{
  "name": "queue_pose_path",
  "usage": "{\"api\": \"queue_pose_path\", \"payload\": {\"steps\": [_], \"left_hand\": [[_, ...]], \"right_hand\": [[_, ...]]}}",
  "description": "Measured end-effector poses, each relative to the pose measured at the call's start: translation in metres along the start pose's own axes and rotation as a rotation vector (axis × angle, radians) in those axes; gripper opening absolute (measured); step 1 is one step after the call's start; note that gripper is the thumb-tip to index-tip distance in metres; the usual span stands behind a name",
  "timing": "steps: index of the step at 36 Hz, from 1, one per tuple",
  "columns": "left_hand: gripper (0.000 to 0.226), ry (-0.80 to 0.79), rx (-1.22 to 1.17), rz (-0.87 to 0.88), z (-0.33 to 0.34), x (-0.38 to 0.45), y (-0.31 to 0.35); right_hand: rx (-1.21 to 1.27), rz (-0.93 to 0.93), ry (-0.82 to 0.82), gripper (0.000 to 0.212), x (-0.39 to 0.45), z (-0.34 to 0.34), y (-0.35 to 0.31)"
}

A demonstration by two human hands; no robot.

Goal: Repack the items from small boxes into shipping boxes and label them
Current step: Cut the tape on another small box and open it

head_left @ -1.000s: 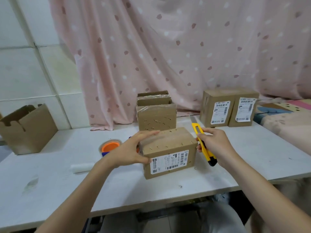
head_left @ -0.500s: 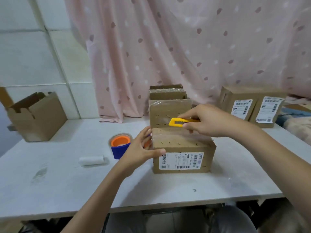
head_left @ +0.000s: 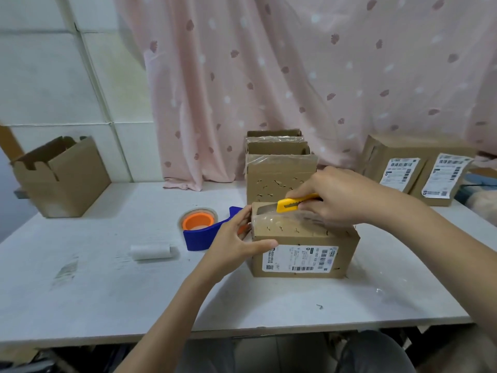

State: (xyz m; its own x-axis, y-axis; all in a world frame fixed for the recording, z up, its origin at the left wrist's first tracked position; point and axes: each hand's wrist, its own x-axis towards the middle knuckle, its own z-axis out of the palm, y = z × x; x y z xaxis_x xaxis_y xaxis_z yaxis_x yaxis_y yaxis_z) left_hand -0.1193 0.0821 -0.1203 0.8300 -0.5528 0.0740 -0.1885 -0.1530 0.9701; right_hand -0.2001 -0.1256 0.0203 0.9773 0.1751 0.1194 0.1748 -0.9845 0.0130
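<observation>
A taped brown cardboard box [head_left: 304, 238] with a white barcode label on its front sits on the white table [head_left: 107, 278]. My left hand [head_left: 236, 243] grips the box's left end, thumb on the front face and fingers round the side. My right hand [head_left: 330, 197] holds a yellow utility knife [head_left: 290, 204] over the box's top. The bared blade lies at the top's far left edge. Behind this box stand other taped boxes [head_left: 279, 173] in a row.
A blue tape dispenser [head_left: 200, 230] with an orange core sits left of the box, and a white roll [head_left: 152, 251] lies further left. An open empty carton [head_left: 61, 176] stands at far left. Two labelled boxes [head_left: 414, 168] stand at the right, before a pink curtain.
My right hand carried the knife from the box's right side up over its top, and the blade now rests at the top's left edge. My left hand shifted from the top to the left end.
</observation>
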Motion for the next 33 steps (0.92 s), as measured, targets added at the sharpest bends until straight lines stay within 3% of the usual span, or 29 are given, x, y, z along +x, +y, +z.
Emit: {"api": "queue_pose_path", "payload": {"steps": [8, 21, 29, 33], "left_hand": [[0.091, -0.001, 0.023, -0.004, -0.001, 0.001, 0.001], [0.113, 0.002, 0.108, -0.025, -0.006, -0.001, 0.009], [0.097, -0.003, 0.149, -0.002, -0.006, -0.001, 0.010], [0.104, -0.010, 0.147, -0.008, -0.008, 0.001, 0.009]], "right_hand": [[-0.009, 0.004, -0.033, 0.038, 0.004, 0.002, -0.003], [0.004, 0.040, -0.067, 0.038, 0.008, 0.007, 0.003], [-0.050, 0.057, -0.117, 0.039, -0.005, -0.002, 0.011], [-0.054, 0.078, -0.138, 0.039, -0.012, -0.004, 0.016]]}}
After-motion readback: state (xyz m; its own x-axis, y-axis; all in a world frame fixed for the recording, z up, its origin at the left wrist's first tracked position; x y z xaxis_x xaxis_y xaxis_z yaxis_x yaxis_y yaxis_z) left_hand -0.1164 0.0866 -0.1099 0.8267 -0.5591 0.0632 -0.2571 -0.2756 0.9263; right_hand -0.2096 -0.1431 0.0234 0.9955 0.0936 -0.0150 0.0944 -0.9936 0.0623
